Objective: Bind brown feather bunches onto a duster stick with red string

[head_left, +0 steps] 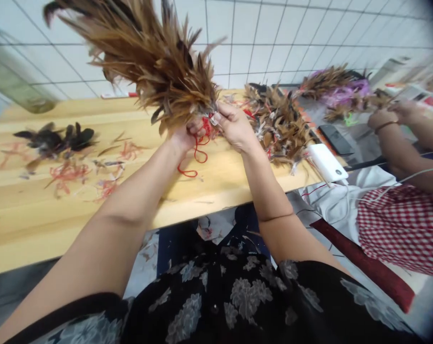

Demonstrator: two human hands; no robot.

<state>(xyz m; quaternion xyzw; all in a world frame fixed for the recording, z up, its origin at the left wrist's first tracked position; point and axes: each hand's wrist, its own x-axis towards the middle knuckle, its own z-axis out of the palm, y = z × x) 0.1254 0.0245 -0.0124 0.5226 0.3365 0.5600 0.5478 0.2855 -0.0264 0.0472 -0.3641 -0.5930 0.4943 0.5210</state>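
A large feather duster (pixel 159 71) of brown and dark feathers slants up to the left in front of the tiled wall. At its lower end, my left hand (pixel 184 137) is closed, its fingers partly hidden by feathers and red string. My right hand (pixel 236 126) pinches the duster's base from the other side, thumb on top. Red string (pixel 205 128) is bunched between the two hands, and a loose loop of it hangs down toward the table. No handle shows.
Brown feathers tied with red string (pixel 282 124) are heaped right of my hands on the wooden table (pixel 216 186). Black feathers (pixel 55 139) and red string scraps (pixel 69 173) lie left. A white power bank (pixel 326 163), a dark phone (pixel 335 139) and a co-worker's hands (pixel 388 117) are further right.
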